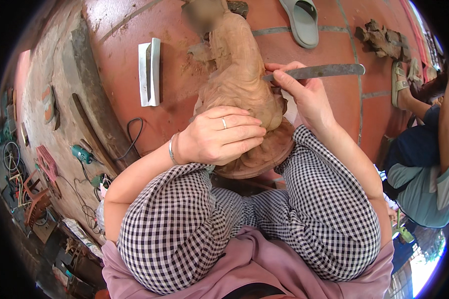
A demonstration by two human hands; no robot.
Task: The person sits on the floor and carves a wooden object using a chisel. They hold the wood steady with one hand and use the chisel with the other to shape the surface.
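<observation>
A brown carved wooden figure (pixel 234 65) lies between my knees, its round base (pixel 279 147) toward me and its top pointing away. My left hand (pixel 224 132) lies on the lower part of the carving, fingers stretched across its folds, with a ring and a bracelet on it. In my right hand (pixel 302 89) is a long flat grey metal strip (pixel 329 71) with a rounded end, pinched between thumb and fingers. Its inner end meets the carving's right side; whether it has teeth or a sharp edge I cannot tell.
A white folded strip (pixel 149 72) lies on the red tiles at left. A grey slipper (pixel 303 22) and rough wood chunks (pixel 381 40) lie beyond. Green power tools (pixel 82 153) with cables are on the left. Another person (pixel 419 169) sits close at right.
</observation>
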